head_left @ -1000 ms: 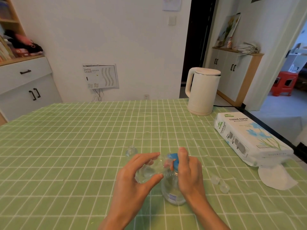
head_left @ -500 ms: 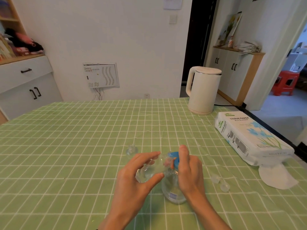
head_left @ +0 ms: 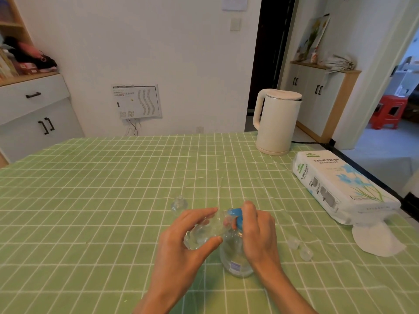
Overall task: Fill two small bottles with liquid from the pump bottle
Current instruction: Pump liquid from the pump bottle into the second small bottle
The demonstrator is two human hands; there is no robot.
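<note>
Head view: my left hand point(head_left: 181, 241) grips a small bottle point(head_left: 205, 232) tilted against the nozzle so liquid lands inside; my right hand point(head_left: 256, 232) presses the pump bottle point(head_left: 235, 257)'s blue head; the second bottle point(head_left: 179, 203) waits at eleven o'clock.

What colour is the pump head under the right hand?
Blue, seen in the head view: the pump head shows beside the right hand.

The left half of the tablecloth point(head_left: 79, 200) is open. At right, the kettle point(head_left: 275, 123), tissue pack point(head_left: 340, 189) and two small caps point(head_left: 299, 248) block passage.
</note>
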